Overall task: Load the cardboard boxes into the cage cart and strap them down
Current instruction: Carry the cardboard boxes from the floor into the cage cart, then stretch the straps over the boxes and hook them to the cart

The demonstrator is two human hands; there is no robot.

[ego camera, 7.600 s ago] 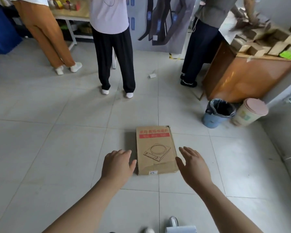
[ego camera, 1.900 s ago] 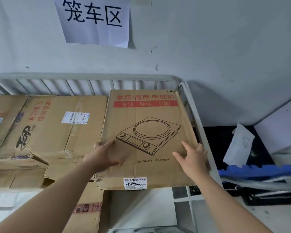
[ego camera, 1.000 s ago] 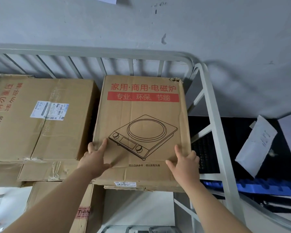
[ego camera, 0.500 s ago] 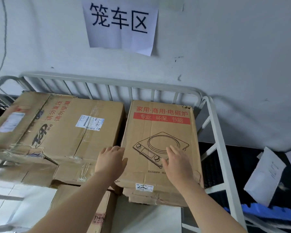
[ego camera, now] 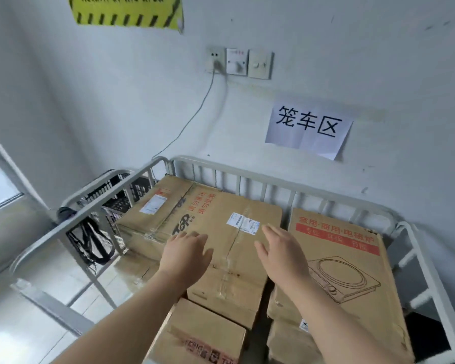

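The flat cooktop box (ego camera: 352, 264), printed with a red band and a line drawing, lies on the right side of the grey metal cage cart (ego camera: 286, 183), on top of another box. A large taped brown box (ego camera: 221, 227) fills the cart's left and middle. A smaller box (ego camera: 202, 334) sits low at the front. My left hand (ego camera: 185, 252) hovers over the large box with fingers spread. My right hand (ego camera: 281, 249) floats open at the seam between the large box and the cooktop box. Neither hand holds anything.
Black straps (ego camera: 90, 240) hang from the cart's left rail. A black crate (ego camera: 116, 193) stands behind that rail. On the wall are a paper sign (ego camera: 309, 127), outlets with a cable (ego camera: 237, 63) and a yellow hazard sign (ego camera: 126, 9).
Both hands have come off the cooktop box, which now rests in the cart. They have shifted left over the large box, and my view has swung left and up.
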